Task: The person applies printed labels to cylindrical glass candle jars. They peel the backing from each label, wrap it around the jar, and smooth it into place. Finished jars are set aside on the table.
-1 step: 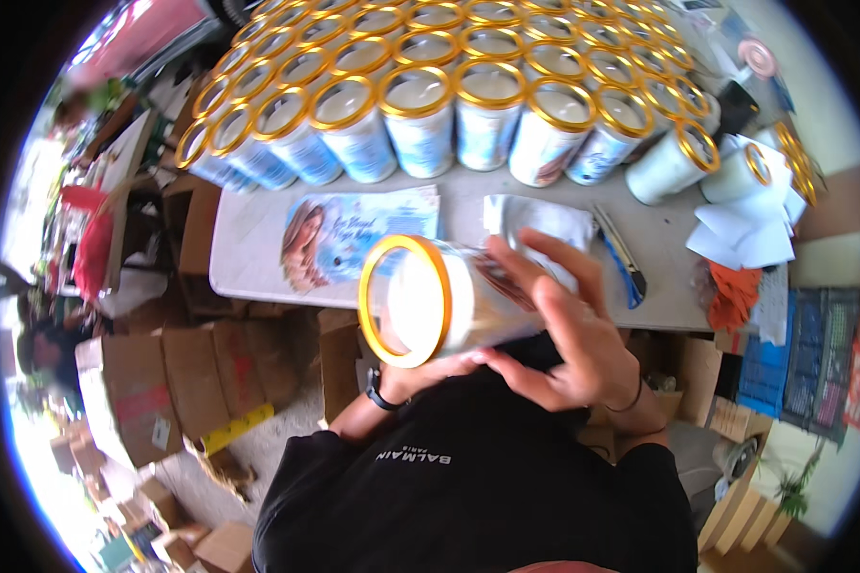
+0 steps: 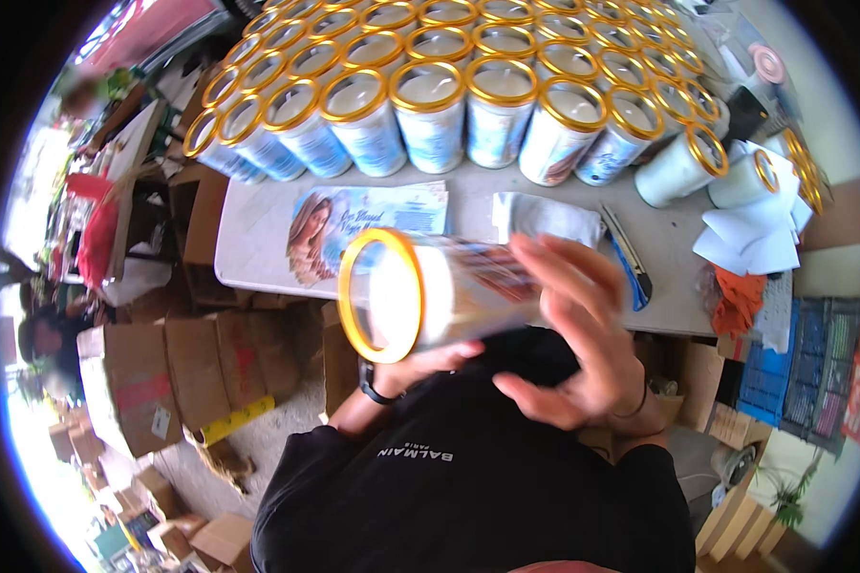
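Note:
A clear cylindrical candle jar (image 2: 478, 286) with a gold rim and white filling lies tilted on its side in front of my chest. Its rimmed end faces left, and a coloured picture label wraps its wall. From underneath, my left hand (image 2: 425, 367) supports the jar, with its thumb along the lower side; most of its fingers are hidden behind the jar. My right hand (image 2: 588, 334), slightly blurred, is at the jar's right end with fingers spread and curved around it. Whether its fingertips touch the jar I cannot tell. Beyond the jar, a printed label sheet (image 2: 392, 215) lies flat on the table.
Rows of gold-rimmed candle jars (image 2: 428, 119) fill the table's far side. A white folded sheet (image 2: 545, 218) and a blue-and-black utility knife (image 2: 629, 263) lie to the right, near white papers (image 2: 757, 234) and an orange cloth (image 2: 736, 298). Cardboard boxes (image 2: 129, 392) stand at left.
The jar has shifted a little left in my left hand. My right hand's fingers have opened away from its side.

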The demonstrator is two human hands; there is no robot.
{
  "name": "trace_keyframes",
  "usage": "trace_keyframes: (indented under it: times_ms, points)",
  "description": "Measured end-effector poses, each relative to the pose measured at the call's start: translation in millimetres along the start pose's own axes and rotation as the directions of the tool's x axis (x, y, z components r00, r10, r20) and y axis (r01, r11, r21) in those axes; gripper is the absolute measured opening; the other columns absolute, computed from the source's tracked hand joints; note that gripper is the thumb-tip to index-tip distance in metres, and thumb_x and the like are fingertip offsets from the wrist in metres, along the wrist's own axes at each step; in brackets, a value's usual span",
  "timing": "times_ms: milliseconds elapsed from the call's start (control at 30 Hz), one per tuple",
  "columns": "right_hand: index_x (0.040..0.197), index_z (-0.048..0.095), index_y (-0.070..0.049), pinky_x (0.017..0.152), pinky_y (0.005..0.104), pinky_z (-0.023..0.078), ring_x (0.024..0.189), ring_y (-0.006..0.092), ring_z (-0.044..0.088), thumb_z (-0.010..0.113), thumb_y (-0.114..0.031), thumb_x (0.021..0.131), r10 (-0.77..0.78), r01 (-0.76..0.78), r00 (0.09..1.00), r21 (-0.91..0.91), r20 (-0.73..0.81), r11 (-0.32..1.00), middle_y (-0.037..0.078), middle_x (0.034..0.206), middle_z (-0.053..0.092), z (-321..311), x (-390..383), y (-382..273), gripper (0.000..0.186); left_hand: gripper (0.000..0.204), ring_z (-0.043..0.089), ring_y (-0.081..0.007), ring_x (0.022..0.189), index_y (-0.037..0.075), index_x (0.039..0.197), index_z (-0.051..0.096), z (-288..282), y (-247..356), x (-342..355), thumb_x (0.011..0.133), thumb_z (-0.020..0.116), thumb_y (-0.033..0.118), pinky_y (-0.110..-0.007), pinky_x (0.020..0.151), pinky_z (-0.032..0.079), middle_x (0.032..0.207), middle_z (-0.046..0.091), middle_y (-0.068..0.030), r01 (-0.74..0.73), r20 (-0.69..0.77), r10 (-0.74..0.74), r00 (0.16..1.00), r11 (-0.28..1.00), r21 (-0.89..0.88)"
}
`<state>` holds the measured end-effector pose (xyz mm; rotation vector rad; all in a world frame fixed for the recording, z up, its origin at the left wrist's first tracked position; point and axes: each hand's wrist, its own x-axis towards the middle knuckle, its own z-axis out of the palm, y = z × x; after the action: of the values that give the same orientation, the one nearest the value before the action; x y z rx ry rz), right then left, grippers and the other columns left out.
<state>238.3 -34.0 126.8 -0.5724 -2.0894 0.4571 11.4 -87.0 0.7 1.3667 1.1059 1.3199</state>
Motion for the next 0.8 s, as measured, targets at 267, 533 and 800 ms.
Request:
trace_keyframes:
  times_ms: [267, 533, 800]
  points:
    - [0.133, 0.058, -0.005, 0.097, 0.0397, 0.047, 0.111, 0.0321, 0.059, 0.078, -0.011, 0.078, -0.063, 0.129, 0.990, 0.655, -0.123, 0.744, 0.020, 0.135, 0.058, -28, -14, -54, 0.058, 0.058, 0.070, -0.0241, 0.104, -0.010, 0.133, 0.053, -146, 10, 60, 0.088, 0.082, 0.012, -0.033, 0.078, 0.063, 0.120, 0.068, -0.0206, -0.205, -0.616, 0.528, 0.585, 0.831, 0.517]
    - [0.133, 0.054, -0.004, 0.091, 0.0370, 0.047, 0.105, 0.0280, 0.059, 0.073, -0.008, 0.083, -0.058, 0.017, 0.997, 0.564, 0.054, 0.825, 0.019, 0.129, 0.058, -41, -31, -67, 0.054, 0.065, 0.069, -0.0184, 0.086, -0.006, 0.124, 0.064, -252, -13, 86, 0.084, 0.086, 0.042, -0.034, 0.078, 0.056, 0.109, 0.072, -0.0157, 0.286, -0.616, 0.437, 0.656, 0.610, 0.739]
    - [0.133, 0.051, -0.002, 0.086, 0.0343, 0.048, 0.100, 0.0238, 0.058, 0.068, -0.004, 0.088, -0.037, -0.008, 0.996, 0.517, 0.078, 0.856, 0.018, 0.123, 0.058, -32, -24, -65, 0.049, 0.064, 0.059, -0.0132, 0.068, -0.004, 0.114, 0.067, -278, -32, 110, 0.085, 0.083, 0.051, -0.030, 0.064, 0.052, 0.099, 0.070, -0.0123, 0.205, -0.544, 0.507, 0.668, 0.578, 0.790]
